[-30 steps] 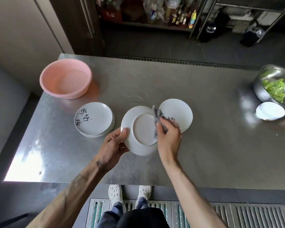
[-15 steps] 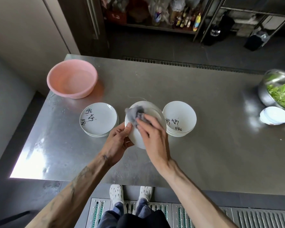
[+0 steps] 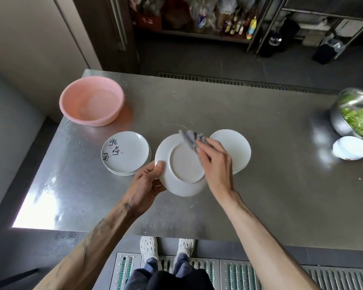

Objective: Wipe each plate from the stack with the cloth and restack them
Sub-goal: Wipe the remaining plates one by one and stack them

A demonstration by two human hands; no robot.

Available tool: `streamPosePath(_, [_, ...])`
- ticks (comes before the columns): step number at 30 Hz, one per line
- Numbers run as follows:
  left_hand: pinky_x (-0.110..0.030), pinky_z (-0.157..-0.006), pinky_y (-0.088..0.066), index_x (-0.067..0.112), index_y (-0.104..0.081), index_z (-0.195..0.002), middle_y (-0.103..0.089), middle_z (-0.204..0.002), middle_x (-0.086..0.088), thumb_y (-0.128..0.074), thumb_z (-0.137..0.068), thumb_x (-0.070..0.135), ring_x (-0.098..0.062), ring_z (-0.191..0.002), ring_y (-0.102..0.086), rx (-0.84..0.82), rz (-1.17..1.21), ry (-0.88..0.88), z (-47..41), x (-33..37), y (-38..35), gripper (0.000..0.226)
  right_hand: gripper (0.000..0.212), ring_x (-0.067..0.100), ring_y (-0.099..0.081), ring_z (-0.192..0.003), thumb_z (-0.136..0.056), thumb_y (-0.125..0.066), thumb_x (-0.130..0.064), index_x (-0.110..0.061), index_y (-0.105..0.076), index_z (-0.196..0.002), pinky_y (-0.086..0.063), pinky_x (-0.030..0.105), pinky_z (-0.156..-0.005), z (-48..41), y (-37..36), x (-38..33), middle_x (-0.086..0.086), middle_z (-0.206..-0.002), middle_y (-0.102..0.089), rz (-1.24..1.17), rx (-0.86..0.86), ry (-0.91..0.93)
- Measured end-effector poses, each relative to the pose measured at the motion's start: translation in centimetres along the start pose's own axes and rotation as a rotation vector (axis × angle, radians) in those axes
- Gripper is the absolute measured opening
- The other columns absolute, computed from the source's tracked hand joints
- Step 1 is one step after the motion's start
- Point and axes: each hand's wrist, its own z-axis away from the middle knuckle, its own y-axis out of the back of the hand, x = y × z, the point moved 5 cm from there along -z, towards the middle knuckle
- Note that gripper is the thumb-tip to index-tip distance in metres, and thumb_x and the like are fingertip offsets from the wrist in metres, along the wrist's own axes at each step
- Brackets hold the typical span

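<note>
on the steel table (image 3: pixel 260 185), left hand (image 3: pixel 145 185) grips an upturned plate (image 3: pixel 182 166); right hand (image 3: pixel 214 164) presses the cloth (image 3: pixel 190 138) on it.

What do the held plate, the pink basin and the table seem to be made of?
Held plate: probably glazed ceramic, white and smooth, with a foot ring underneath.
Pink basin: likely plastic, matte, evenly coloured.
Table: looks like stainless steel, brushed grey with bright glare.

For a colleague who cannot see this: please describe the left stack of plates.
On the steel table, find the pink basin at the far left. Just nearer sits a stack of plates. Only its top plate shows black brush writing; the right stack shows none.
</note>
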Motion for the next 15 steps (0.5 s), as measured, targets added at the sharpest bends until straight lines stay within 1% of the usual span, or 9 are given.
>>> streamPosePath(3, [-0.034, -0.081, -0.060, 0.010, -0.071, -0.120, -0.071, -0.110, -0.008, -0.055, -0.101, 0.033, -0.019, -0.096, -0.066, 0.028, -0.015, -0.007, -0.1, 0.2, 0.1, 0.034, 0.025, 0.004, -0.062, -0.111, -0.098, -0.064, -0.010, -0.012, -0.075, -0.121, -0.046, 0.019, -0.102, -0.8, 0.5, 1.6, -0.004, -0.119, -0.071, -0.071, 0.043, -0.141])
streamPosePath(5, [-0.034, -0.082, -0.060, 0.008, -0.068, -0.125, -0.070, -0.113, -0.008, -0.054, -0.102, 0.033, -0.019, -0.097, -0.065, 0.037, 0.000, -0.005, -0.2, 0.2, 0.2, 0.036, 0.023, 0.008, -0.063, -0.107, -0.097, -0.066, -0.010, -0.014, -0.076, -0.117, -0.046, 0.015, -0.095, 0.4, 0.3, 2.1, -0.005, -0.111, -0.073, -0.089, 0.095, -0.217])
streamPosePath(7, [-0.034, -0.081, -0.060, 0.010, -0.069, -0.125, -0.071, -0.113, -0.007, -0.054, -0.102, 0.032, -0.018, -0.098, -0.066, 0.047, 0.015, -0.002, -0.3, 0.3, 0.2, 0.035, 0.023, 0.009, -0.063, -0.106, -0.096, -0.066, -0.011, -0.016, -0.076, -0.117, -0.047, 0.016, -0.092, 2.4, -0.2, 1.6, -0.005, -0.111, -0.071, -0.054, 0.123, -0.192])
streamPosePath(9, [-0.034, -0.080, -0.060, 0.012, -0.071, -0.122, -0.072, -0.113, -0.006, -0.054, -0.102, 0.032, -0.018, -0.097, -0.067, 0.055, 0.026, 0.005, -0.3, 0.3, 0.3, 0.034, 0.025, 0.006, -0.062, -0.110, -0.097, -0.066, -0.010, -0.016, -0.076, -0.119, -0.047, 0.017, -0.095, 3.2, -0.2, 1.2, -0.005, -0.117, -0.068, -0.024, 0.114, -0.121])
streamPosePath(11, [-0.033, -0.080, -0.060, 0.014, -0.073, -0.120, -0.073, -0.113, -0.006, -0.055, -0.100, 0.033, -0.017, -0.097, -0.069, 0.051, 0.041, 0.000, -0.3, 0.5, 0.4, 0.033, 0.027, 0.004, -0.063, -0.112, -0.098, -0.065, -0.009, -0.014, -0.074, -0.122, -0.047, 0.018, -0.100, 1.8, 0.2, 1.8, -0.004, -0.120, -0.068, -0.059, 0.085, -0.119])
streamPosePath(13, [-0.032, -0.080, -0.060, 0.014, -0.074, -0.120, -0.073, -0.115, -0.005, -0.056, -0.099, 0.034, -0.016, -0.099, -0.069, 0.055, 0.068, -0.005, -0.4, 0.8, 0.3, 0.034, 0.027, 0.003, -0.064, -0.110, -0.098, -0.064, -0.009, -0.013, -0.074, -0.123, -0.050, 0.026, -0.102, 0.3, 0.6, 2.4, -0.003, -0.121, -0.069, -0.078, 0.071, -0.157])
streamPosePath(15, [-0.032, -0.080, -0.060, 0.015, -0.074, -0.119, -0.073, -0.117, -0.005, -0.054, -0.102, 0.033, -0.015, -0.100, -0.070, 0.062, 0.094, -0.017, -0.8, 1.0, 0.0, 0.032, 0.027, 0.004, -0.064, -0.112, -0.098, -0.064, -0.008, -0.014, -0.074, -0.122, -0.052, 0.032, -0.102, 0.4, 0.7, 2.2, -0.005, -0.121, -0.069, -0.090, 0.126, -0.171])
